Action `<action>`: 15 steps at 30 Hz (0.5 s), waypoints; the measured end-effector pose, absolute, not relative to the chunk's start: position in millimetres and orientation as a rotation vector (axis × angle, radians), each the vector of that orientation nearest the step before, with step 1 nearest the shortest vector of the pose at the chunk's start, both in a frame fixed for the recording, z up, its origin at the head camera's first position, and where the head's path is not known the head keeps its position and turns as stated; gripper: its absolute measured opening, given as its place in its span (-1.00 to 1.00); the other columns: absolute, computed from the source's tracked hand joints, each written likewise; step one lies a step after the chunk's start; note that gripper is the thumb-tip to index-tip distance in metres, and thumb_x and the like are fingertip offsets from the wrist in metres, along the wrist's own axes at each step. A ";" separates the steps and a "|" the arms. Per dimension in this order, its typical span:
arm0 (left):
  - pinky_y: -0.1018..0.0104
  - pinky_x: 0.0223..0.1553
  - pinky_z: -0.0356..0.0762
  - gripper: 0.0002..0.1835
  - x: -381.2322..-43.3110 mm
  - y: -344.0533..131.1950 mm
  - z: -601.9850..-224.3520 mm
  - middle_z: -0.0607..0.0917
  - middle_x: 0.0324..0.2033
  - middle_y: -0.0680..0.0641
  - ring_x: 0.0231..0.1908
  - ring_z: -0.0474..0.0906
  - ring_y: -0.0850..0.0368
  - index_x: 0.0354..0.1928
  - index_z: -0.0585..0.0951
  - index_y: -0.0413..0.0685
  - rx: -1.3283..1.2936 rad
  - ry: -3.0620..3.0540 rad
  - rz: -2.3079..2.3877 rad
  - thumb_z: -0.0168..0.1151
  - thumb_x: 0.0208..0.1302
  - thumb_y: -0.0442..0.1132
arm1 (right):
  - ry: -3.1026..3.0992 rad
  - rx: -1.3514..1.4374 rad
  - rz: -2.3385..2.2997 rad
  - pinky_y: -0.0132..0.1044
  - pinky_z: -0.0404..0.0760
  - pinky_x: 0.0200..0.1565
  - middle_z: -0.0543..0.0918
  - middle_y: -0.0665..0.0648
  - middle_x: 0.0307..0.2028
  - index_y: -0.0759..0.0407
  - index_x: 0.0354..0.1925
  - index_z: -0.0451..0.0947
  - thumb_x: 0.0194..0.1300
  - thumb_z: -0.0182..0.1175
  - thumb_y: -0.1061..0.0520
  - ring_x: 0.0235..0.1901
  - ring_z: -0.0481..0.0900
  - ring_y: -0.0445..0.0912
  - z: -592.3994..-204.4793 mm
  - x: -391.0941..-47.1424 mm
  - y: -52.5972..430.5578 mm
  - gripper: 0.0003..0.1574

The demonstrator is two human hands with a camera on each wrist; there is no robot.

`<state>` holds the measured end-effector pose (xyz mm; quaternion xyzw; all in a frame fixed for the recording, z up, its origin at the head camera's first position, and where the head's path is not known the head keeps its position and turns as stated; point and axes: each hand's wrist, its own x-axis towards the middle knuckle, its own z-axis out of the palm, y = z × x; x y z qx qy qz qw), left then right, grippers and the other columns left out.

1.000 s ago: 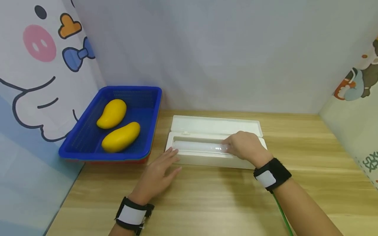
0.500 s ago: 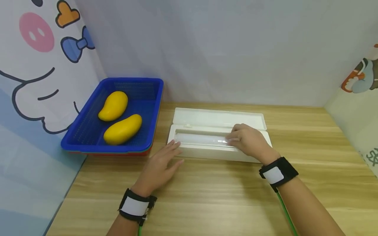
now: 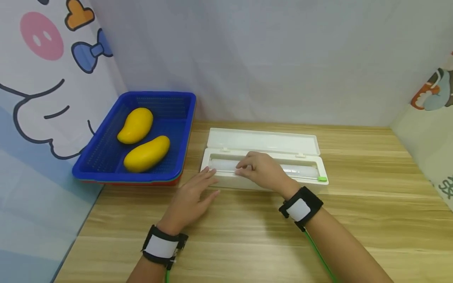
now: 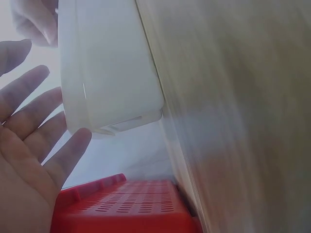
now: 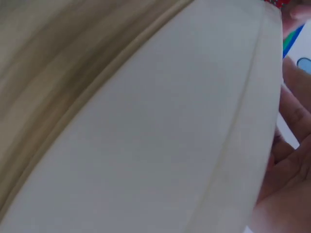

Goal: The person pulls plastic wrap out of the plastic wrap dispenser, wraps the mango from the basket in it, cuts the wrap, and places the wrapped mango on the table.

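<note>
White plastic it is, a long box (image 3: 226, 181) lying on the wooden table (image 3: 226, 232), its lid (image 3: 262, 142) swung back at the far side, and inside it runs a pale, shiny roll (image 3: 301, 171), lengthwise along the trough! At the right end of the front rim sits a small green piece (image 3: 322, 179). Now the left hand (image 3: 187, 204): fingers straight and spread apart, fingertips touching the box at its left front corner, thumb held out to the side. Over to the right hand (image 3: 263, 171), reaching across the middle of the box, fingers bent, thumb and fingertips close together above the front rim and the roll; whether they pinch anything, I cannot tell. Both wrists wear black bands with white patches, and a green cable (image 3: 320, 255) trails from the right one. Off to the left, a blue basket (image 3: 116, 177) carries two yellow mangoes, one (image 3: 135, 125) behind the other (image 3: 147, 154), and underneath it a red basket (image 4: 131, 206) shows clearly from the left wrist. Pale cloth (image 3: 283, 67) hangs behind it all.
</note>
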<state>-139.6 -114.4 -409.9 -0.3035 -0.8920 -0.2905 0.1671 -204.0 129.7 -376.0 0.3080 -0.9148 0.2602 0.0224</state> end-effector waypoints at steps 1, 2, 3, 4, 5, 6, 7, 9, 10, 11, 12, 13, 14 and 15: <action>-0.12 0.16 0.39 -0.59 -139.5 -114.5 -410.4 0.53 0.18 -0.16 0.25 0.24 0.04 0.05 0.62 -0.14 -0.867 -2.539 -0.824 0.34 0.16 -0.16 | -2.837 0.957 0.791 -0.33 0.55 -0.47 0.64 -0.07 -0.38 0.05 -0.22 0.73 0.28 0.22 -0.05 -0.49 0.46 -0.26 -376.8 -203.8 124.6 -0.74; -0.12 0.16 0.39 -0.59 -139.6 -114.5 -411.0 0.52 0.19 -0.16 0.25 0.24 0.04 0.06 0.62 -0.14 -0.868 -2.542 -0.822 0.33 0.17 -0.16 | -2.838 0.961 0.766 -0.33 0.57 -0.45 0.65 -0.07 -0.37 0.05 -0.22 0.73 0.29 0.22 -0.03 -0.48 0.46 -0.27 -377.7 -203.7 120.4 -0.75; -0.12 0.16 0.39 -0.60 -139.8 -114.6 -411.7 0.52 0.19 -0.16 0.25 0.24 0.04 0.06 0.62 -0.14 -0.870 -2.542 -0.820 0.33 0.18 -0.16 | -2.835 0.963 0.752 -0.32 0.59 -0.43 0.66 -0.06 -0.37 0.07 -0.24 0.74 0.29 0.22 -0.01 -0.47 0.48 -0.27 -378.3 -203.6 117.0 -0.76; -0.11 0.17 0.39 -0.60 -139.8 -114.7 -411.8 0.52 0.19 -0.15 0.25 0.23 0.05 0.06 0.62 -0.13 -0.871 -2.544 -0.821 0.32 0.18 -0.15 | -2.831 0.961 0.735 -0.32 0.60 -0.41 0.67 -0.05 -0.37 0.08 -0.25 0.74 0.28 0.23 0.02 -0.46 0.49 -0.28 -378.8 -203.7 114.2 -0.78; -0.11 0.17 0.39 -0.60 -140.1 -114.8 -412.0 0.52 0.19 -0.14 0.26 0.23 0.05 0.06 0.62 -0.13 -0.872 -2.545 -0.816 0.32 0.19 -0.15 | -2.827 0.959 0.720 -0.32 0.61 -0.39 0.68 -0.04 -0.38 0.08 -0.27 0.75 0.28 0.23 0.05 -0.46 0.49 -0.28 -379.3 -204.2 112.0 -0.80; -0.11 0.17 0.39 -0.60 -140.5 -114.8 -412.0 0.52 0.19 -0.14 0.26 0.23 0.05 0.06 0.62 -0.12 -0.873 -2.545 -0.812 0.31 0.19 -0.14 | -2.821 0.960 0.710 -0.30 0.62 -0.38 0.69 -0.03 -0.38 0.10 -0.28 0.74 0.27 0.24 0.08 -0.45 0.50 -0.28 -379.4 -204.7 110.3 -0.82; -0.11 0.17 0.39 -0.61 -140.6 -115.0 -411.3 0.52 0.19 -0.14 0.25 0.23 0.06 0.06 0.62 -0.12 -0.873 -2.545 -0.809 0.31 0.20 -0.13 | -2.815 0.960 0.708 -0.29 0.63 -0.37 0.69 -0.02 -0.39 0.12 -0.30 0.74 0.26 0.25 0.10 -0.46 0.50 -0.27 -379.2 -205.3 108.9 -0.84; -0.12 0.16 0.40 -0.61 -141.0 -115.2 -410.3 0.53 0.18 -0.14 0.25 0.24 0.05 0.05 0.62 -0.11 -0.869 -2.544 -0.801 0.31 0.19 -0.13 | -2.812 0.962 0.699 -0.27 0.64 -0.35 0.69 0.00 -0.40 0.15 -0.31 0.73 0.25 0.25 0.14 -0.46 0.51 -0.25 -378.4 -206.4 106.4 -0.85; -0.13 0.15 0.41 -0.61 -141.5 -114.6 -409.3 0.54 0.18 -0.14 0.24 0.25 0.05 0.05 0.62 -0.12 -0.872 -2.541 -0.791 0.31 0.20 -0.13 | -2.811 0.964 0.687 -0.26 0.64 -0.34 0.68 0.01 -0.41 0.16 -0.31 0.73 0.26 0.25 0.15 -0.46 0.51 -0.24 -377.8 -207.1 106.1 -0.86; -0.14 0.14 0.41 -0.61 -142.2 -114.1 -408.4 0.55 0.16 -0.15 0.23 0.27 0.03 0.04 0.63 -0.13 -0.876 -2.532 -0.781 0.31 0.19 -0.13 | -2.812 0.970 0.668 -0.25 0.64 -0.33 0.67 0.01 -0.41 0.17 -0.30 0.72 0.27 0.24 0.15 -0.45 0.50 -0.23 -377.4 -207.8 105.8 -0.85; -0.14 0.13 0.42 -0.62 -142.8 -113.5 -407.5 0.56 0.14 -0.16 0.22 0.29 0.01 0.03 0.63 -0.13 -0.879 -2.521 -0.772 0.31 0.19 -0.13 | -2.813 0.975 0.646 -0.24 0.64 -0.31 0.66 0.01 -0.41 0.18 -0.29 0.71 0.28 0.23 0.15 -0.43 0.50 -0.22 -377.2 -208.4 105.4 -0.85; -0.15 0.12 0.43 -0.63 -143.4 -112.9 -406.7 0.58 0.12 -0.17 0.20 0.32 0.00 0.01 0.64 -0.14 -0.882 -2.508 -0.765 0.32 0.18 -0.14 | -2.817 0.980 0.628 -0.24 0.64 -0.31 0.65 0.02 -0.40 0.18 -0.28 0.70 0.29 0.22 0.15 -0.42 0.50 -0.21 -377.3 -208.7 105.0 -0.85; -0.15 0.10 0.44 -0.63 -144.2 -112.2 -405.9 0.60 0.10 -0.17 0.18 0.34 -0.01 0.00 0.64 -0.15 -0.883 -2.496 -0.753 0.32 0.18 -0.15 | -2.815 0.991 0.604 -0.24 0.64 -0.29 0.64 0.02 -0.39 0.19 -0.27 0.69 0.29 0.20 0.16 -0.40 0.50 -0.20 -377.7 -209.1 104.5 -0.84; -0.14 0.08 0.45 -0.64 -145.1 -111.1 -404.8 0.61 0.08 -0.17 0.16 0.37 -0.02 0.00 0.64 -0.15 -0.882 -2.485 -0.741 0.32 0.18 -0.15 | -2.811 1.003 0.576 -0.23 0.64 -0.27 0.63 0.03 -0.39 0.19 -0.26 0.69 0.30 0.19 0.16 -0.38 0.50 -0.19 -378.5 -209.4 104.2 -0.84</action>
